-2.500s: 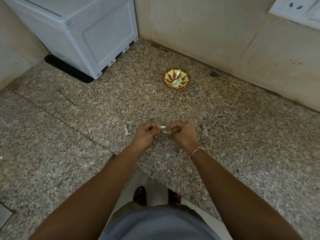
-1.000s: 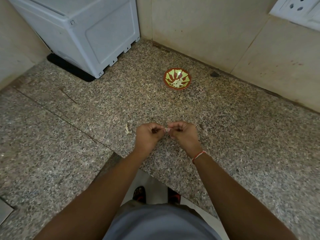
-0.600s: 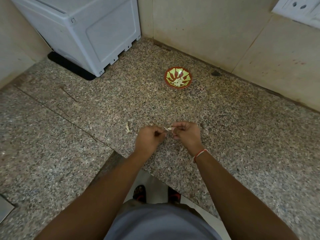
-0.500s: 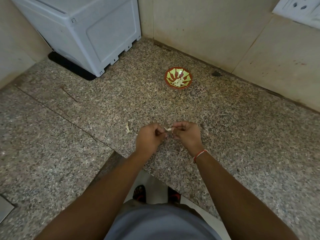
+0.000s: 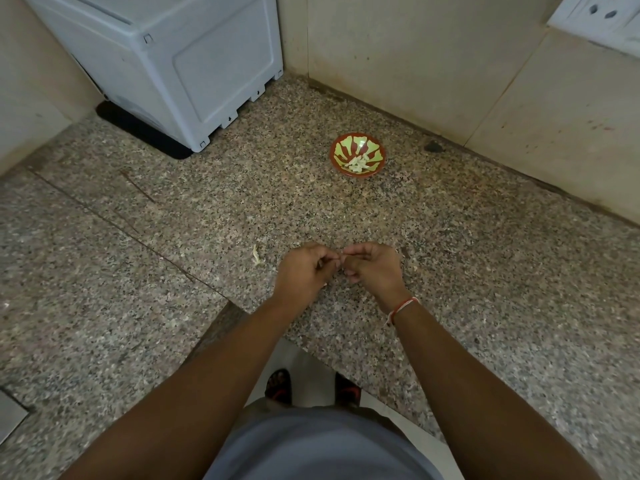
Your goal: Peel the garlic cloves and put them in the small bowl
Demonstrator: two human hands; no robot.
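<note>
Above the near part of the speckled granite counter, my left hand (image 5: 304, 268) and my right hand (image 5: 372, 266) meet fingertip to fingertip. Both pinch a small garlic clove (image 5: 340, 262) that is almost hidden between the fingers. The small bowl (image 5: 357, 159), red-brown with a green pattern, stands farther back near the wall and holds several pale peeled cloves. A scrap of garlic skin (image 5: 256, 255) lies on the counter just left of my left hand.
A white appliance (image 5: 180, 60) on a black mat fills the back left corner. Tiled walls close the back and right, with a socket plate (image 5: 602, 19) at top right. The counter's front edge (image 5: 221, 327) runs under my forearms. A dark spot (image 5: 433, 146) sits by the wall.
My fingers have closed tighter over the clove, so the pale skin that showed between my hands is now nearly hidden. Both hands stay in the same place.
</note>
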